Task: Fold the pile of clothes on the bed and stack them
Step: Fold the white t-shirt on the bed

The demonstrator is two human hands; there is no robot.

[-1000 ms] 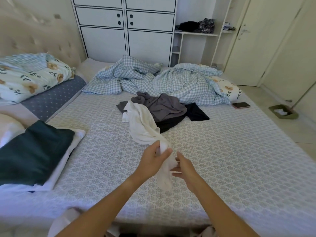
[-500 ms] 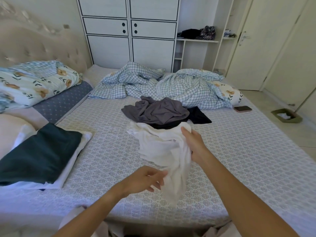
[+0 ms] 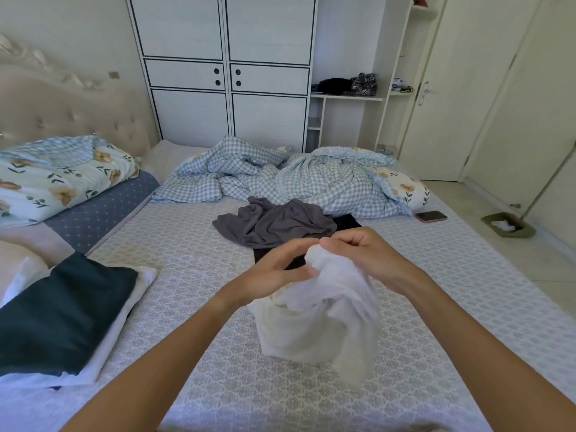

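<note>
The fingers [image 3: 291, 254] of the left hand [image 3: 274, 269] were curled and pinched the top of the white garment [image 3: 321, 310], and the right hand [image 3: 364, 254] gripped the same bunched edge just beside them, thumb nearly touching thumb. So both hands held the cloth at one point, raised above the bed [image 3: 467, 300]. Below the fingers the garment hung in a crumpled mass, and its lower part seemed to rest on the mattress; I could not tell which part of the garment they held.

Just behind the fingers lay the rest of the pile: a grey garment [image 3: 274, 222] on top of a black garment [image 3: 347, 221], both unfolded. Far to the left of the fingers sat a folded dark green piece [image 3: 62, 310] on top of a folded white one [image 3: 137, 294]. A phone [image 3: 431, 216] lay well to the right, near the checked quilt [image 3: 311, 179].

In my judgement the risk was this: with both hands so close together, the cloth could not open flat. If it were shaken out from this grip, it might twist more, or its hanging end might sweep into the grey garment and drag the pile. A wrong corner would give a crooked fold.
</note>
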